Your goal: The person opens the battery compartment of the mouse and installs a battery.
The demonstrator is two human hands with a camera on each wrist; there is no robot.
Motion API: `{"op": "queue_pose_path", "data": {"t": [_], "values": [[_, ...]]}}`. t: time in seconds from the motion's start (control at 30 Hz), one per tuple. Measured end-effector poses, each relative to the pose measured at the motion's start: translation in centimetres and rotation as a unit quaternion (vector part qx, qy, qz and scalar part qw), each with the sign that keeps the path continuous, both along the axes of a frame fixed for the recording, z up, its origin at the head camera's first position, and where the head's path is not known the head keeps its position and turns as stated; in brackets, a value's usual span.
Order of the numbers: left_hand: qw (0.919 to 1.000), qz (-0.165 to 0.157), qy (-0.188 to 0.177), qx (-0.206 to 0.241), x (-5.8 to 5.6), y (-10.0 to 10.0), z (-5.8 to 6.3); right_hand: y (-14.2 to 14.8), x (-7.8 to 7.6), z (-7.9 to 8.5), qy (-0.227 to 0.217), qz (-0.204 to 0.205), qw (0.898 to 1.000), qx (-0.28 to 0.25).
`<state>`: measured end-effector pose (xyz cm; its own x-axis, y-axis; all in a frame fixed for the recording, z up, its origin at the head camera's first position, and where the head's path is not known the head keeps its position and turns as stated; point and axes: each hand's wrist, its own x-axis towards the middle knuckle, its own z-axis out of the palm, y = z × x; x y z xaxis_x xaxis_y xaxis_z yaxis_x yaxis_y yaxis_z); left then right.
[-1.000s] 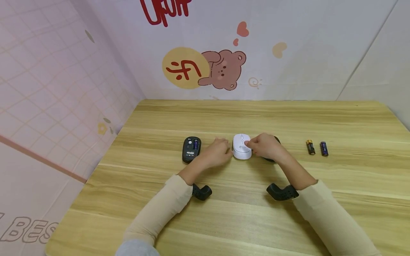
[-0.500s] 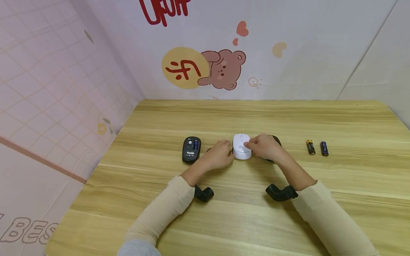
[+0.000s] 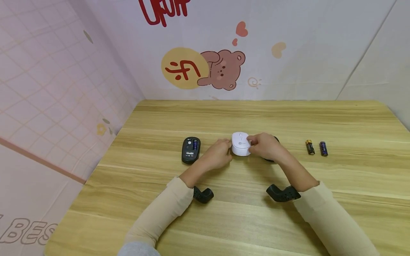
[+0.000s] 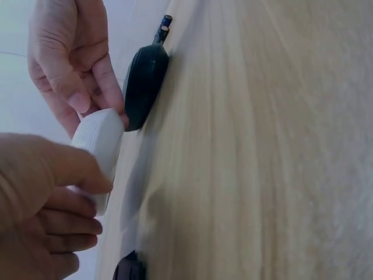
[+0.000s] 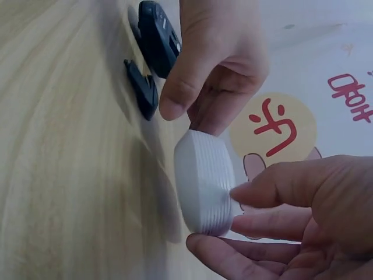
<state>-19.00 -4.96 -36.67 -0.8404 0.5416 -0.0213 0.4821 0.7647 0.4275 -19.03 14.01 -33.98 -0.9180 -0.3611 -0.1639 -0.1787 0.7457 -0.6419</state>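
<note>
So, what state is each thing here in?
White mouse: top up, held by left hand and right hand
Left black mouse: underside up, fitted battery exposed
Right black mouse: partly hidden, facing unclear
Gold-topped battery: lying loose
Purple battery: lying loose
Small black piece: lying loose

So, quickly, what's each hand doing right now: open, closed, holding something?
Left hand: fingers at the left edge of the white, rounded plastic computer mouse; can't tell if gripping.
Right hand: closed, holding that mouse.
</note>
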Motion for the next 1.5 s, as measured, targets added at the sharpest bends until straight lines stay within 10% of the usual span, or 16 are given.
{"op": "queue_pose_path", "data": {"t": [0.37,1.5], "values": [[0.9951,0.068,0.035,0.063,0.4,0.0,0.7,-0.4,0.4,0.5,0.000,-0.007,0.999,-0.038],[0.9777,0.109,0.069,0.166,0.5,-0.2,1.7,-0.1,0.5,1.6,0.022,-0.028,0.997,-0.074]]}}
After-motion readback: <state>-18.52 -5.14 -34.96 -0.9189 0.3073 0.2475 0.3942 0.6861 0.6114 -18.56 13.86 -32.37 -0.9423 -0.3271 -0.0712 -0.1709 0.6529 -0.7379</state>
